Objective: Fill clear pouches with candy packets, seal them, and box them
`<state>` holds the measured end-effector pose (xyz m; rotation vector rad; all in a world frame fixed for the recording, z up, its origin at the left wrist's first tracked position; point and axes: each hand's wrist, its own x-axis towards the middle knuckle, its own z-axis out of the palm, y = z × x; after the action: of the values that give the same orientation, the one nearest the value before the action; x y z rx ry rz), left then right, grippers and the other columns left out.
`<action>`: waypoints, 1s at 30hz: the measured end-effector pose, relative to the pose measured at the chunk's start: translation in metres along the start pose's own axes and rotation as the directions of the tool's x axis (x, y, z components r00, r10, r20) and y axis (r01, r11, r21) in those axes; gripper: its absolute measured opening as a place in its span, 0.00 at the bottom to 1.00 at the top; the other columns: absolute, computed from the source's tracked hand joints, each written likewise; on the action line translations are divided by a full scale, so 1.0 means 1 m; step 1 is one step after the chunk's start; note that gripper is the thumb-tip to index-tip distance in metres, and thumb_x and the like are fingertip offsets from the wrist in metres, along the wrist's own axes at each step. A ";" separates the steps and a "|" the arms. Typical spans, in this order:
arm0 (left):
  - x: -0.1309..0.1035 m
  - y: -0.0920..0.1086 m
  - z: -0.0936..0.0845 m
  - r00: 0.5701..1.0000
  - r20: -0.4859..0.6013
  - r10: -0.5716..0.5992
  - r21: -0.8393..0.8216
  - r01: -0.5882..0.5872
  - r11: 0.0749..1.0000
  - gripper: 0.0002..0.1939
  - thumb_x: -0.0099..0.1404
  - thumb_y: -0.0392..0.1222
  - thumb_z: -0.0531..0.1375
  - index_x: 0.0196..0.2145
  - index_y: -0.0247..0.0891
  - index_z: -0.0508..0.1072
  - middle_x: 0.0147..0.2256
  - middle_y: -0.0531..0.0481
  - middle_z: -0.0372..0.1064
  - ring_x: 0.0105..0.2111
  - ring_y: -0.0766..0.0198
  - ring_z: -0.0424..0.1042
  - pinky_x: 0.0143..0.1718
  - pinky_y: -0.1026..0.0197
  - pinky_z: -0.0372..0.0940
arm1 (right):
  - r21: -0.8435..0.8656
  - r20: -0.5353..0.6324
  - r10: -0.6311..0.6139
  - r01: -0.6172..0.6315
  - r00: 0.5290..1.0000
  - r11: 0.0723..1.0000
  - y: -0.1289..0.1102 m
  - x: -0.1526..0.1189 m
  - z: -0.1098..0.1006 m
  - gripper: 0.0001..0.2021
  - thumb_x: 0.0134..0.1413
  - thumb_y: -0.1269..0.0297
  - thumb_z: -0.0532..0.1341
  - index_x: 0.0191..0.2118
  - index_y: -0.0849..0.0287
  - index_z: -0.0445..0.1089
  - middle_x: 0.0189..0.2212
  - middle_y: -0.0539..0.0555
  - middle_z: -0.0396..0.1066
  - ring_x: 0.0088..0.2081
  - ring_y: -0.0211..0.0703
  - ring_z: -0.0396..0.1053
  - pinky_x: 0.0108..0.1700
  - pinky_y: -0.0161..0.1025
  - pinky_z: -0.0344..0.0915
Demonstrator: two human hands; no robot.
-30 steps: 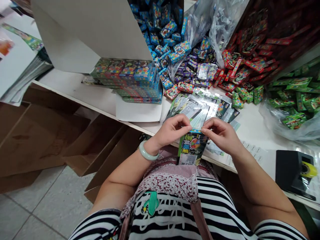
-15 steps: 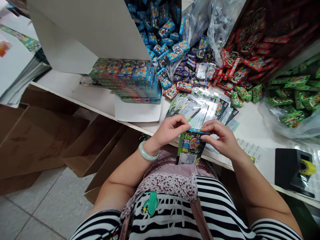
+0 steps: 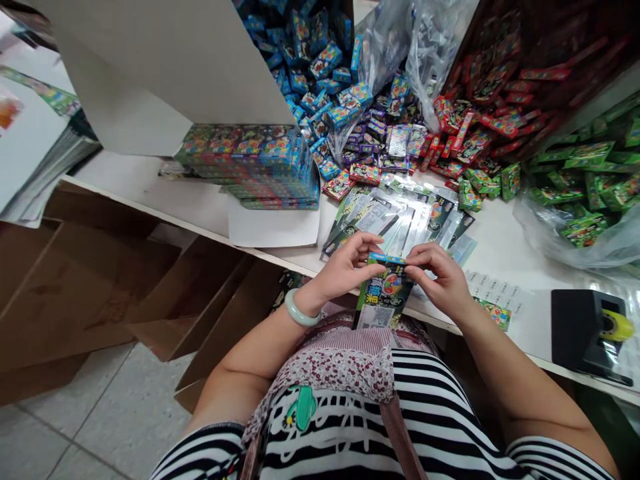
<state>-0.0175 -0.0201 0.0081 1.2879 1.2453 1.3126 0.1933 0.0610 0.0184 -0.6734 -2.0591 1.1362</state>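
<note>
Just in front of my apron I hold a dark green-and-black printed packet point(image 3: 387, 293) upright between both hands. Along its top runs a narrow blue edge point(image 3: 387, 258); whether this is a small box in the packet I cannot tell. My left hand point(image 3: 350, 267) has its thumb across the packet's upper left front, fingers curled behind. At the upper right corner, my right hand point(image 3: 440, 273) pinches with thumb and forefinger. Beyond the hands, a fanned pile of similar printed packets point(image 3: 395, 213) in clear plastic lies on the white table.
Small blue boxes point(image 3: 320, 87), purple boxes point(image 3: 383, 137), red boxes point(image 3: 470, 127) and green boxes point(image 3: 585, 193) are heaped behind. Stacked rows of boxes point(image 3: 250, 160) stand left, beside a white carton point(image 3: 165, 67). A tape dispenser point(image 3: 580, 333) is right. Cardboard boxes point(image 3: 80, 287) sit below the table.
My left thumb has slid from the top corner onto the packet's front, and its fingers have lifted slightly. My right hand stays at the upper right corner. The view has shifted slightly.
</note>
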 end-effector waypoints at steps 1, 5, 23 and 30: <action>0.000 -0.002 0.001 0.999 -0.035 0.022 0.007 -0.022 1.000 0.18 0.61 0.43 0.67 0.48 0.40 0.71 0.39 0.49 0.72 0.38 0.66 0.73 0.37 0.65 0.68 | 0.011 -0.008 0.016 -0.016 1.000 1.000 0.001 -0.002 0.001 0.04 0.60 0.62 0.63 0.39 0.52 0.74 0.39 0.56 0.73 0.40 0.44 0.71 0.37 0.41 0.71; 0.001 -0.006 0.000 0.986 -0.078 0.145 0.151 -0.133 0.980 0.10 0.64 0.44 0.64 0.43 0.40 0.75 0.39 0.48 0.73 0.39 0.65 0.73 0.39 0.63 0.68 | 0.069 -0.092 0.102 -0.096 0.991 0.993 0.008 -0.009 0.008 0.09 0.62 0.63 0.61 0.47 0.51 0.72 0.47 0.57 0.72 0.48 0.45 0.71 0.42 0.43 0.73; 0.012 -0.034 -0.009 0.954 -0.206 0.220 0.316 -0.148 0.937 0.07 0.62 0.42 0.66 0.39 0.48 0.76 0.37 0.56 0.75 0.37 0.62 0.73 0.36 0.58 0.70 | -0.405 -0.498 0.463 -0.669 0.733 0.623 0.085 -0.103 -0.159 0.10 0.53 0.64 0.61 0.40 0.60 0.77 0.38 0.57 0.74 0.34 0.43 0.70 0.44 0.45 0.67; 0.014 -0.031 -0.006 0.951 -0.192 0.243 0.328 -0.171 0.929 0.08 0.61 0.41 0.67 0.40 0.47 0.76 0.36 0.56 0.75 0.36 0.63 0.73 0.35 0.60 0.69 | -0.479 -0.436 0.546 -0.699 0.715 0.532 0.092 -0.104 -0.144 0.07 0.54 0.67 0.60 0.34 0.59 0.76 0.36 0.56 0.73 0.35 0.43 0.70 0.44 0.42 0.65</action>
<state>-0.0262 -0.0034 -0.0213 1.5562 1.5568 1.4938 0.3795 0.1062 -0.0384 -1.9284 -2.0002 0.6150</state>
